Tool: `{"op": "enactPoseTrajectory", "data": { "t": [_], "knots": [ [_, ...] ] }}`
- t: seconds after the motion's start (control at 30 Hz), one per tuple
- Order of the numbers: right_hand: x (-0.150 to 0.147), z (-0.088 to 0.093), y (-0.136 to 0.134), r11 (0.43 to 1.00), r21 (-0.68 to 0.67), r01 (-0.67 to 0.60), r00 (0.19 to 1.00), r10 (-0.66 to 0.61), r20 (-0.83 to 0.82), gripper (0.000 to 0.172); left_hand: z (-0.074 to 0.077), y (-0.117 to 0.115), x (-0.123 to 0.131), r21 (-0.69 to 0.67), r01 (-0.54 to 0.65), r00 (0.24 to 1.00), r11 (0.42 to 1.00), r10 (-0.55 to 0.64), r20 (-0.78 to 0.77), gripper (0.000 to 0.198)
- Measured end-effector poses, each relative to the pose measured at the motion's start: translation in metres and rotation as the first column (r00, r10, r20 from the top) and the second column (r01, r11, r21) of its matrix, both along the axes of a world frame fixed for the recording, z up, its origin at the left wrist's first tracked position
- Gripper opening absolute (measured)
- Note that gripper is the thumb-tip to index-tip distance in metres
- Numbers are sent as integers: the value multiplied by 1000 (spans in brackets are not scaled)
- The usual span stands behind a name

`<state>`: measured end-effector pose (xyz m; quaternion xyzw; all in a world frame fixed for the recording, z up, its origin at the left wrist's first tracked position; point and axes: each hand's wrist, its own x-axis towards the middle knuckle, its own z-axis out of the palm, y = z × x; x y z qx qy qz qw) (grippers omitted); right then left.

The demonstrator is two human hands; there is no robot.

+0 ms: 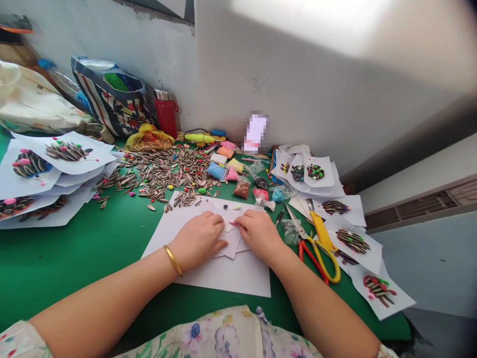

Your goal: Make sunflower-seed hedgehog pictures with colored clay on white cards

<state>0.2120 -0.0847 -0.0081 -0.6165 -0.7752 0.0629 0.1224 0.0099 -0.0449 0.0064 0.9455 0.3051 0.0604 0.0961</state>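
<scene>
My left hand, with a gold bangle on the wrist, rests curled on a small white paper cut-out and holds it down. My right hand has its fingers pinched together on a bit of pink clay at the cut-out's top edge. The cut-out lies on a larger white sheet spread on the green table. A small black bead and a green bit lie on the sheet just beyond my fingers.
A heap of sunflower seeds lies behind the sheet, with coloured clay packets beside it. Yellow and red scissors lie to the right. Finished seed pictures are stacked left and right. A striped bag and red flask stand against the wall.
</scene>
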Motion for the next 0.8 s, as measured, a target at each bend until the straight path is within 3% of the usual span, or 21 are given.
{"op": "enactPoseTrajectory", "data": {
  "t": [0.13,0.27,0.63,0.8],
  "knots": [
    [8,9,-1,1000,5,6,999,-6,-43,20,1,0,-1,1,12,1000,1000,-12,4,27],
    [11,14,-4,997,-29,-78,997,77,-15,22,3,0,-1,10,37,999,999,-37,3,28],
    [7,9,-4,994,-15,-107,989,108,96,16,3,2,-1,6,46,999,999,-46,2,30],
    [8,13,-5,999,38,16,1000,-17,26,13,4,2,-1,27,47,999,999,-47,-7,31]
  ]
}}
